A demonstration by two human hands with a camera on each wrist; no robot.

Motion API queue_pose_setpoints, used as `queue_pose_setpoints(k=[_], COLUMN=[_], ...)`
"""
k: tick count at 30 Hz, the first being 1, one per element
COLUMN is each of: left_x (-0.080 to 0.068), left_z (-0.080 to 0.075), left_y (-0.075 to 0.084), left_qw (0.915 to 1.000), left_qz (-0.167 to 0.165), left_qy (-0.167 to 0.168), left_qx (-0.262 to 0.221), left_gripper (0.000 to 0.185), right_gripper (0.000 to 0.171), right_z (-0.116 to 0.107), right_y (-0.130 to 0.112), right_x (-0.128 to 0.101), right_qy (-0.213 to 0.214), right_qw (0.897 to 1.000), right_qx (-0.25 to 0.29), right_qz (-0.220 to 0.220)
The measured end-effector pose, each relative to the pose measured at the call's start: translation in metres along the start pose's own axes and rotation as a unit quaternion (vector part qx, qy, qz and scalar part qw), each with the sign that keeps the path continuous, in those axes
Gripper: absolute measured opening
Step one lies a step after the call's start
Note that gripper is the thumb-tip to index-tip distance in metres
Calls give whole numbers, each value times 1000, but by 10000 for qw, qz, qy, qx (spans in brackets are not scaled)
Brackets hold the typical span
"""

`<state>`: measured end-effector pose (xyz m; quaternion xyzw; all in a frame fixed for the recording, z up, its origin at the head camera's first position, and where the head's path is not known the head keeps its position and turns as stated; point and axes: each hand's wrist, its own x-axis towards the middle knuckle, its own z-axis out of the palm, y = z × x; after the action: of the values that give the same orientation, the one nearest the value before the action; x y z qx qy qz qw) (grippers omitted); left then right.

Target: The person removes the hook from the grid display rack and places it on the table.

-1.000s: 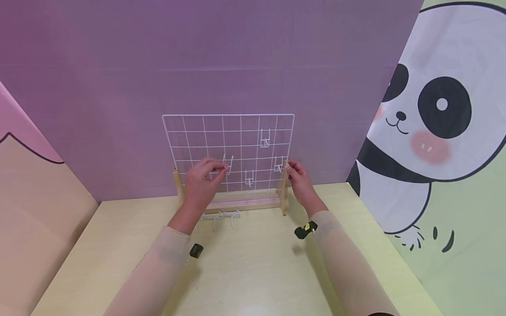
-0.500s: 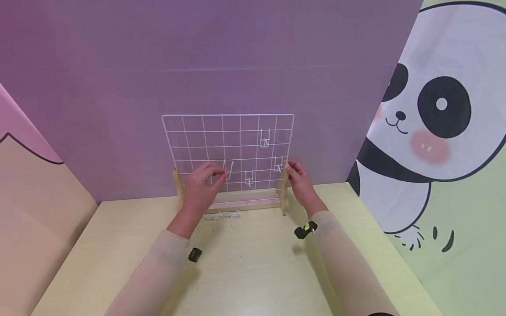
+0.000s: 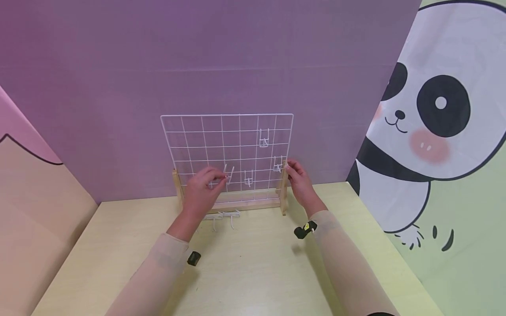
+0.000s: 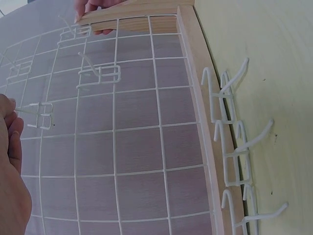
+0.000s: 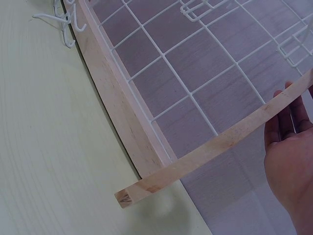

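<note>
While the left hand (image 3: 199,188) pinches a white hook (image 3: 229,177) before the wire grid (image 3: 240,145), the right hand (image 3: 299,177) grips its right post (image 3: 284,188)

As both arms reach forward from the near side of the grid, each wrist carries a black device (image 3: 305,229). Next come three loose hooks (image 4: 237,152), in a row on the desk (image 3: 253,272) along the front of the grid's wooden base (image 3: 249,206), toward its left and middle; whether they lean on the base I cannot tell.

Deeper in, the pinched hook stands at the grid's lower middle, just right of the left hand's fingertips. Thumb and forefinger hold the end of its peg, so the frame faces the mesh; its two long prongs point up, roughly along the grid's vertical wires. Whether the prongs have caught a wire cannot be told. The left hand is the nearer to it; the right hand is at the grid's right edge, with fingers behind the post.

On the grid itself hang three more hooks: a lower one (image 3: 248,179) near the pinched one, another beside the right post, and one high on the right.

The desk, pale and wood-grained, runs on both sides of the grid. Behind the grid rises a purple wall (image 3: 237,52); to its right is a panda picture (image 3: 442,109), to its left a pink and tan panel (image 3: 43,210).
</note>
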<state>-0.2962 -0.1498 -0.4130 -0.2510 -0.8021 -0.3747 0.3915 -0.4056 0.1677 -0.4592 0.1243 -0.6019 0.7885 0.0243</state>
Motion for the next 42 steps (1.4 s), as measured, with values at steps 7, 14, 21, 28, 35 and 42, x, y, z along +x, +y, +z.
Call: queue_pose_setpoints(k=[7,14,21,28,35,42], left_x=[-8,-14,-17,-21,-25,-31], left_z=[5,8,9,12,18,24], left_y=[-4,-5,-4,-8,-10,-11], left_qw=[9999,9999,9999,9995,9993,9986], left_qz=[54,80,18,-23,107,22], left_qy=[-90,-89,-164,-304,-364,-530], left_qx=[-48,-90,-35,-92,28,-2], left_gripper=[12,15,13,12,13,13], right_gripper=[19,16,15,14,15,13], right_z=[0,0,1,-1,-2,-2], right_y=[0,0,0,2,3,2], right_x=[0,0,1,3,3,3], right_qy=[26,57,58,53,-42,-10], right_qw=[9999,10000,9999,9999,10000,10000], right_qx=[-65,-58,98,108,8,-24], right_qz=[76,14,-37,-33,-68,5])
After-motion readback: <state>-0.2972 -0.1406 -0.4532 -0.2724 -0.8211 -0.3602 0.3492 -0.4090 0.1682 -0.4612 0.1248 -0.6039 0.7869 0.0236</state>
